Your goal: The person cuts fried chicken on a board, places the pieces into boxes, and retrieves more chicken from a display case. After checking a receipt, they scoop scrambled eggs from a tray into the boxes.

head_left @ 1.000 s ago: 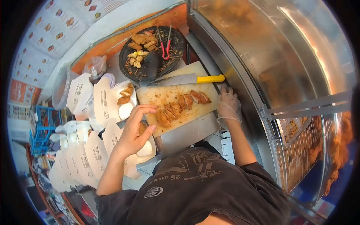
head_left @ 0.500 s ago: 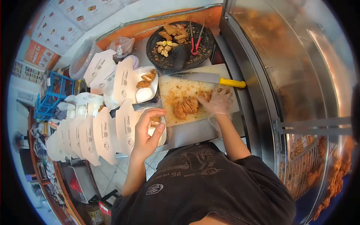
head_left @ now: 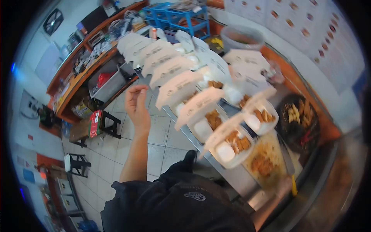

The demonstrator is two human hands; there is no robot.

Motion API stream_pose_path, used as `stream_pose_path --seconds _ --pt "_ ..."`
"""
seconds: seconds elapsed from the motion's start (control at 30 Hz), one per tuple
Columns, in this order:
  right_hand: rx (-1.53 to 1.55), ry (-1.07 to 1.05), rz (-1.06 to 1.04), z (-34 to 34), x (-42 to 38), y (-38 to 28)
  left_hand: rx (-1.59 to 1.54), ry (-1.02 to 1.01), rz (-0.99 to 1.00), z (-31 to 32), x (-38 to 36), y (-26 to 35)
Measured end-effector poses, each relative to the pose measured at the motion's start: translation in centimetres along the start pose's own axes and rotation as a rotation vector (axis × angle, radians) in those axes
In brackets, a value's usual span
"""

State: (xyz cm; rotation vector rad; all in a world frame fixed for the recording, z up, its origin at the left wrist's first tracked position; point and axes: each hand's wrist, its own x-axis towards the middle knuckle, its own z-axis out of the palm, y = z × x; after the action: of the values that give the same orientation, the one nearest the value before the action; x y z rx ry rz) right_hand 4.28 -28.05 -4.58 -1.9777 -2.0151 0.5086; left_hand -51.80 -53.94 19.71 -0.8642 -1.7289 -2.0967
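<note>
My left hand is raised over the floor, left of the counter, fingers bent and close together; what it holds, if anything, is too small to name. At the lower right, blurred, my right hand rests at the near edge of the cutting board, close to the cut fried chicken. A knife with a yellow handle lies along the board's right side. Open takeaway boxes with rice and chicken stand left of the board. Whether my right hand touches the chicken is unclear.
Beyond the board is a round black tray with chicken pieces and red tongs. More open boxes line the counter. A clear tub and a blue rack stand at the back. Stools stand on the floor.
The view has swung left, so the board and tray now lie at the right. My left hand has moved away from the boxes, over the floor, and its fingers have drawn together.
</note>
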Motion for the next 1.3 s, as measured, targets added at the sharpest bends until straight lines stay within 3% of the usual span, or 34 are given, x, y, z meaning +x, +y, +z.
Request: stream_pose_path --seconds 0.03,0.13,0.2,0.27,0.3,0.37,0.4,0.5,0.57,0.67,0.7,0.73,0.8,0.83,0.9,0.93,0.97,1.03,1.07,1.13,1.17,1.2,1.23,1.27,1.3 --pt "-0.001 0.008 -0.042 -2.5 1.1 -3.1 -0.009 0.081 -0.067 -2.9 1.3 -2.5" --pt "0.890 -0.111 -0.254 -8.2 1.2 -13.4 -0.025 0.234 -0.175 -9.4 4.5 -9.5" --pt "1.175 -0.055 -0.342 -8.2 -0.3 -24.5 -0.033 0.275 -0.238 -12.7 7.3 -14.5" --pt "0.908 0.059 -0.278 -8.6 -6.6 -44.1 0.054 0.256 -0.231 -15.7 11.4 -19.6" --pt "1.093 0.074 -0.394 -5.9 -7.1 -49.7 0.030 0.235 -0.252 -17.2 13.7 -23.3" --pt "1.057 -0.132 -0.357 -2.1 -6.4 -58.4 0.136 0.147 -0.172 -20.3 18.2 -30.8" --pt "1.183 -0.232 -0.340 1.4 -7.3 -65.6 0.106 0.120 -0.198 -21.4 20.4 -34.2" --pt "0.900 -0.302 -0.190 11.5 -4.4 -81.2 0.058 0.060 -0.344 -23.0 25.6 -42.3" --pt "0.565 -0.530 -0.422 18.5 2.3 -87.5 0.093 -0.014 -0.393 -23.3 28.2 -45.4" --pt "-0.001 -0.697 -0.736 26.4 7.6 -95.9 0.009 -0.110 -0.443 -23.1 31.2 -47.7" --pt "-0.267 -0.797 -0.779 28.3 9.1 -96.7 -0.010 -0.147 -0.440 -23.1 32.3 -48.1" --pt "-0.254 -0.779 -0.745 29.9 10.9 -95.1 0.029 -0.141 -0.411 -22.9 33.3 -48.2" --pt "-0.302 0.018 -1.216 31.1 13.6 -89.8 0.039 -0.198 -0.378 -22.3 34.5 -48.0" --pt "-0.257 -0.145 -0.660 25.3 11.9 -91.4 0.069 -0.153 -0.372 -21.8 34.8 -47.8" --pt "0.128 0.089 -0.552 14.1 8.6 -87.5 0.133 -0.149 -0.364 -20.4 34.9 -48.4" --pt "0.417 0.226 -0.582 10.7 9.2 -82.3 0.167 -0.190 -0.357 -19.4 34.7 -49.0" --pt "0.567 0.288 -0.455 6.4 7.3 -78.7 0.187 -0.189 -0.335 -18.4 34.2 -48.9" --pt "0.624 0.539 -0.112 0.3 5.1 -67.3 0.170 -0.271 -0.306 -13.2 32.7 -46.7" --pt "0.411 0.566 0.060 -1.9 3.8 -60.0 0.147 -0.268 -0.197 -10.1 32.3 -45.0" --pt "-0.132 0.546 0.102 -0.6 3.8 -48.6 0.140 -0.167 -0.015 -8.5 30.9 -40.2" --pt "-0.250 0.374 0.239 0.5 1.7 -43.6 0.087 -0.167 0.045 -5.2 30.7 -38.4" --pt "-0.178 0.224 0.344 1.1 -1.0 -39.7 -0.025 -0.220 -0.073 -1.8 29.8 -35.4" --pt "-0.311 0.106 0.433 3.0 -1.4 -35.1 -0.058 -0.415 -0.122 0.0 29.5 -34.2" --pt "0.091 0.311 0.516 4.8 -2.2 -33.6 0.066 -0.645 0.052 3.4 29.3 -31.3" --pt "0.110 0.284 0.493 5.7 -2.4 -33.1 0.191 -0.943 0.056 7.0 28.6 -27.2"
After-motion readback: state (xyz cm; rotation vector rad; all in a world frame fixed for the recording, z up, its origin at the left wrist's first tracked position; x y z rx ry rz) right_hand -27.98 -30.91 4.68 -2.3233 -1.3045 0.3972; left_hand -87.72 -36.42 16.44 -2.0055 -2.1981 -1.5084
